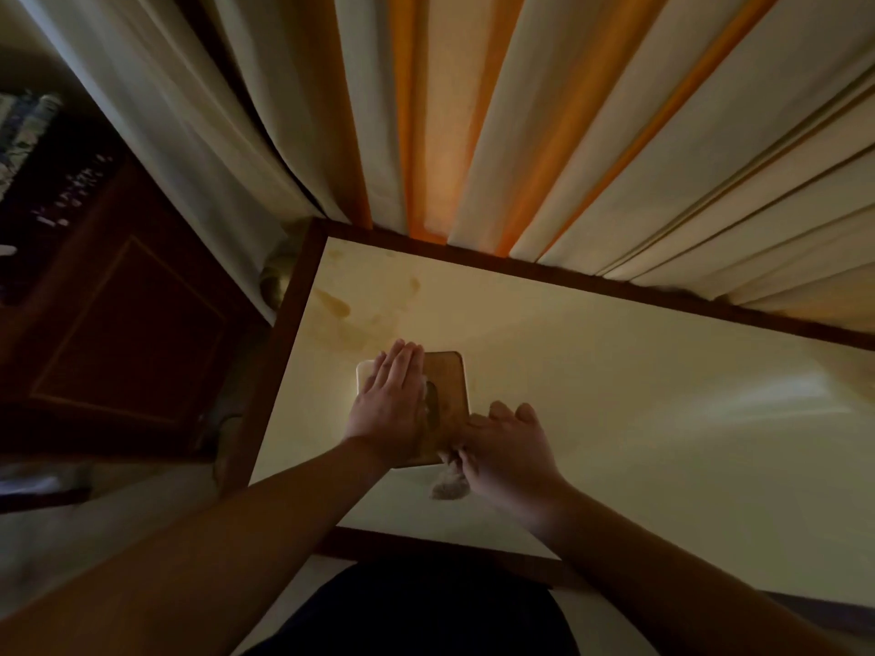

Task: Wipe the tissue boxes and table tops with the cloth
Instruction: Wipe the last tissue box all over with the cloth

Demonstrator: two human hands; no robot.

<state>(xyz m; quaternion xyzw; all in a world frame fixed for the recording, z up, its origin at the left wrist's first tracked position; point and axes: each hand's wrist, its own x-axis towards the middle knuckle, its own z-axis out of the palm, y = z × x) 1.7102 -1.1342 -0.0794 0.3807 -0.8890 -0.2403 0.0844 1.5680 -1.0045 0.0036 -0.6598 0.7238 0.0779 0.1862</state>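
- Tissue box (442, 378), frame centre, on the table top (615, 395): wiping appears under way.
- Left hand (390, 402): fingers straight, pressed flat on the box lid.
- Right hand (509, 449): pinches the cloth (450, 482) at the box's lower right corner.
- Brown stains (336, 305), upper left of the table: judged still to be wiped.

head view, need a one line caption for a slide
Left hand flat on a tissue box while the right hand wipes its side with a cloth.
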